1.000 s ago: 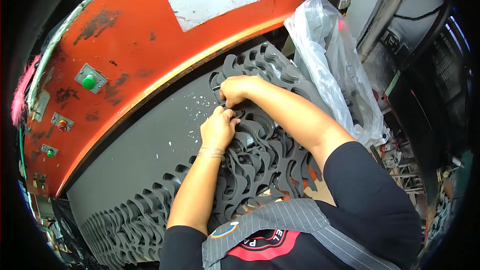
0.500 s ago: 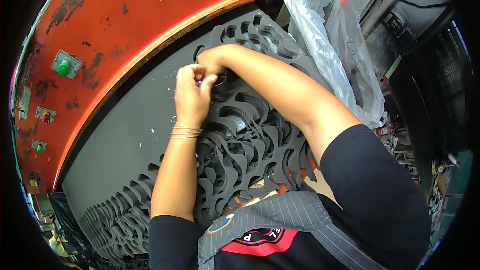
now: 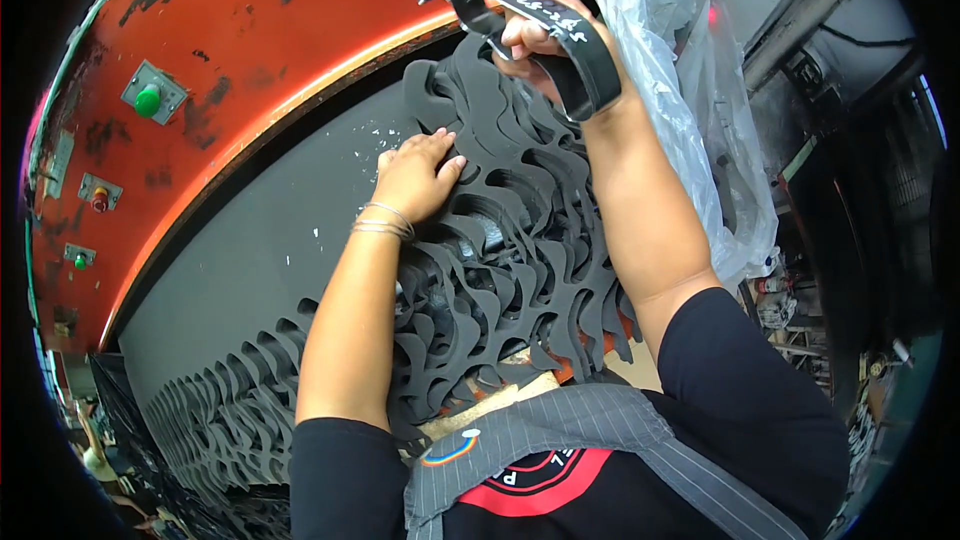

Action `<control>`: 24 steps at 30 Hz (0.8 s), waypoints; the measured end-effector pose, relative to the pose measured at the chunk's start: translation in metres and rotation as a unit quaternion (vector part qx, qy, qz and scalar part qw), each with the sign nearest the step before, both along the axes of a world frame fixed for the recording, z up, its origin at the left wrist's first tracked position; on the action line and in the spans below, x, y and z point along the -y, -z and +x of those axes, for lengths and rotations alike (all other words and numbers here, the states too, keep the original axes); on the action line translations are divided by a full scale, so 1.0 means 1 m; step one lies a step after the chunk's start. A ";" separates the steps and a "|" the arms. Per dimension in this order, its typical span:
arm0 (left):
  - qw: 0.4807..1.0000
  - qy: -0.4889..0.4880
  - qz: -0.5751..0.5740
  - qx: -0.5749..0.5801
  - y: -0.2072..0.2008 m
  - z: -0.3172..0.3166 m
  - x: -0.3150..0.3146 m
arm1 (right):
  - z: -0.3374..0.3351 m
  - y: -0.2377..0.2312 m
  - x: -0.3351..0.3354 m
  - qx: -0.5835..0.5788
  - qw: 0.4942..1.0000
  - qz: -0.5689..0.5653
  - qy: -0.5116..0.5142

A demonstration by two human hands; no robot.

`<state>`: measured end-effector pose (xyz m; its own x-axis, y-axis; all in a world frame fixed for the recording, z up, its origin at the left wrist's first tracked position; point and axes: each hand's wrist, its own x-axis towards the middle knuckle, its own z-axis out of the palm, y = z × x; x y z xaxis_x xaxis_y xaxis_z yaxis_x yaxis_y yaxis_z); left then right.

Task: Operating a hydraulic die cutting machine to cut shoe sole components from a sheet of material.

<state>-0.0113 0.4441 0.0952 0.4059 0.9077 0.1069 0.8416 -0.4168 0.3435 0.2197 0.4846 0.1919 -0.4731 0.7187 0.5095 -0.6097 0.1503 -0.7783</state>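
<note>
A black foam sheet full of curved cut-out holes lies on the grey bed of a press. My left hand lies flat on the sheet with its fingers spread, pressing it down. My right hand is raised above the sheet's far end and grips a curved black cutting die, a strip-shaped frame with white chalk marks on its side. The die is lifted clear of the foam.
The orange press body with a green button and smaller switches arcs across the back. A clear plastic bag hangs at the right. More cut foam waste trails off to the lower left. Clutter fills the right edge.
Both hands were together on the die in the foam. Now my right hand has lifted the die up and away, and my left hand has flattened onto the sheet.
</note>
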 end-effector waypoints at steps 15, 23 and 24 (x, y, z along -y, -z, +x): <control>0.941 -0.213 0.081 0.249 0.013 -0.042 0.004 | -0.079 0.045 -0.008 0.410 0.880 0.215 0.103; 0.930 -0.232 0.106 0.264 0.014 -0.034 -0.004 | -0.062 0.085 0.021 0.540 0.758 0.328 0.162; 0.920 -0.223 0.137 0.293 0.018 -0.032 -0.008 | -0.062 0.084 0.020 0.531 0.766 0.323 0.165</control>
